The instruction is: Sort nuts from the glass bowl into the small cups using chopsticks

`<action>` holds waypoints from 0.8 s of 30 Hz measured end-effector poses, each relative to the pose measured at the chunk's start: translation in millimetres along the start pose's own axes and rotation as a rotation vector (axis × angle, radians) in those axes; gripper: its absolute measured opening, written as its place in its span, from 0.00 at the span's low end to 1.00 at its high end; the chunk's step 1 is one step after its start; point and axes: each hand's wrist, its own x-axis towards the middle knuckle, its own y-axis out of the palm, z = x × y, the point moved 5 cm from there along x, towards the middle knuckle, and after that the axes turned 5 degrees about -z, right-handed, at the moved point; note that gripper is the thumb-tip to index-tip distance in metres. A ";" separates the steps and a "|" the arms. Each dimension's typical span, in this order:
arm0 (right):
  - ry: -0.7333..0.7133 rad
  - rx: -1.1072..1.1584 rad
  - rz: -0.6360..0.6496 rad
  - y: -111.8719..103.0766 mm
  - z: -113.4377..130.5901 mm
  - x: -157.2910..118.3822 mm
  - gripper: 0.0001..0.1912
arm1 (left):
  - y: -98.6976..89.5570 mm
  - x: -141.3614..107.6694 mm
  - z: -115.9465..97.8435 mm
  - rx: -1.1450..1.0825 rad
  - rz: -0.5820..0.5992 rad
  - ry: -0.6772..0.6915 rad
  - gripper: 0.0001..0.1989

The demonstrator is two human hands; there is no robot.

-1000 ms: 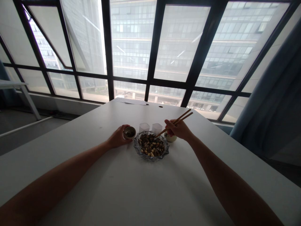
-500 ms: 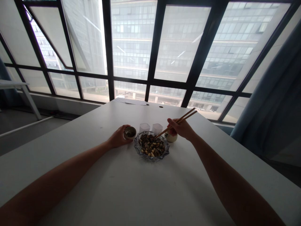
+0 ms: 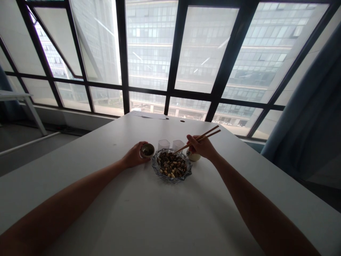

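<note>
My left hand (image 3: 135, 155) is wrapped round a small cup (image 3: 147, 150), tilted so that its dark inside shows. Right of it stands a scalloped glass bowl (image 3: 172, 180) filled with seeds and nuts (image 3: 172, 165). In my right hand (image 3: 201, 146) is a pair of wooden chopsticks (image 3: 209, 134), their tips at the bowl's upper part. Whether the tips hold anything is too small to tell. A cream-coloured pot (image 3: 195, 157) with dark markings sits at the bowl's right, partly behind my right hand.
Two translucent cups (image 3: 163, 144) (image 3: 178, 144) stand behind the bowl. Paper (image 3: 150, 115) lies at the white table's far edge, before large windows. A blue curtain (image 3: 306, 103) hangs at the right; another white table (image 3: 14, 94) stands left.
My right hand has shifted slightly left, and the chopstick tips have moved up and left, from among the seeds towards the bowl's far side. My left hand and the cup look unchanged.
</note>
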 end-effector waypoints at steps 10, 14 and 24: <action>-0.003 0.065 0.025 12.3 -8.4 0.2 0.31 | 2.1 0.4 0.3 -0.004 0.012 0.017 0.36; -0.019 0.088 0.030 12.9 -6.2 -1.1 0.33 | 1.7 1.0 -1.0 -0.006 0.008 0.033 0.36; -0.042 0.271 -0.160 15.1 24.4 -8.0 0.33 | 2.3 1.2 -3.0 -0.028 -0.009 0.024 0.36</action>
